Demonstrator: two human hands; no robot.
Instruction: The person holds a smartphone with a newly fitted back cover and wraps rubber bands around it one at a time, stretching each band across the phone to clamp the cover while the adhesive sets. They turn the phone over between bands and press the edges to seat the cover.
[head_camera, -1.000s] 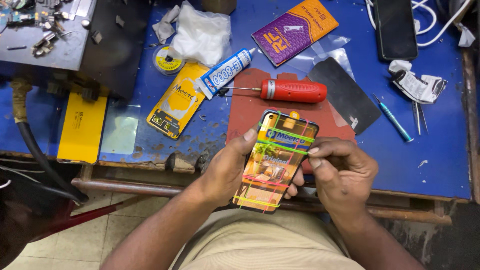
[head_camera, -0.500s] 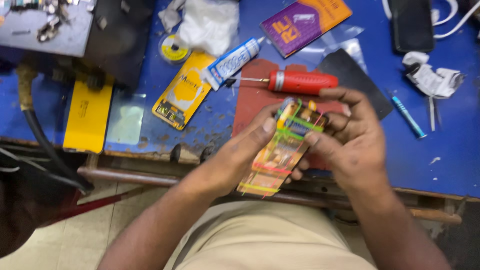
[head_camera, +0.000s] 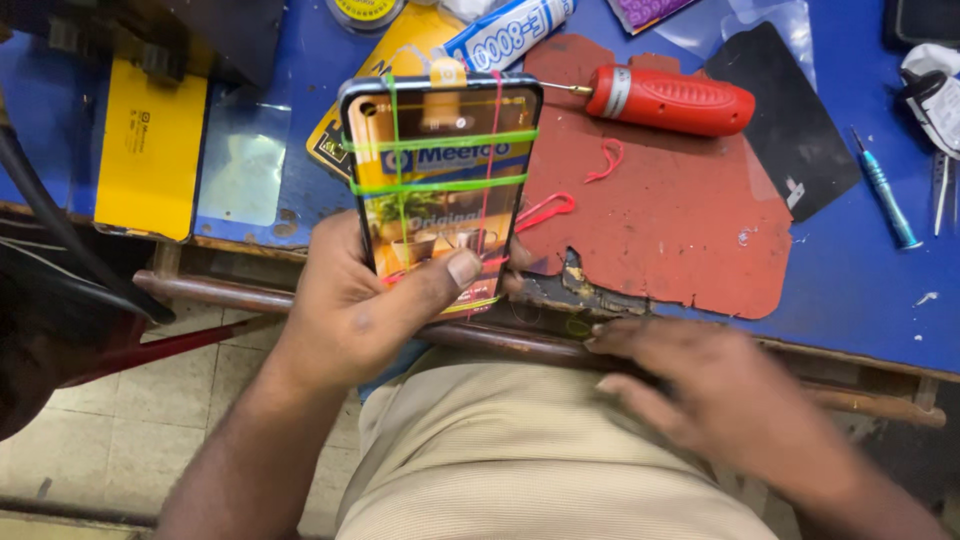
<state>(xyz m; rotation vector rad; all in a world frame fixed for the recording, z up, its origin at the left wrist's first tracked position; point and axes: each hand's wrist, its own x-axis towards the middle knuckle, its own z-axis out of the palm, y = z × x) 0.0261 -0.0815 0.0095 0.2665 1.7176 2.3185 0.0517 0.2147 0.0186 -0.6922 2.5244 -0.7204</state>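
Note:
My left hand (head_camera: 365, 300) grips a phone (head_camera: 440, 180) upright by its lower half, thumb across the front. A colourful printed card lies on its face, bound on by green and red rubber bands that cross it both ways. My right hand (head_camera: 715, 395) is blurred, off the phone, down at the table's front edge with fingers spread and nothing in them. Behind the phone lies a worn red mat (head_camera: 680, 220) with loose red rubber bands (head_camera: 605, 160) on it.
A red-handled screwdriver (head_camera: 670, 100) lies at the mat's top. A glue tube (head_camera: 505, 35), a yellow packet (head_camera: 150, 150), a clear film (head_camera: 242, 175), a black panel (head_camera: 790, 130) and a thin blue tool (head_camera: 885, 190) rest on the blue table (head_camera: 880, 290).
My right hand let go of the phone and dropped to the table edge. My left hand alone now lifts the banded phone, turned upright and closer to the camera.

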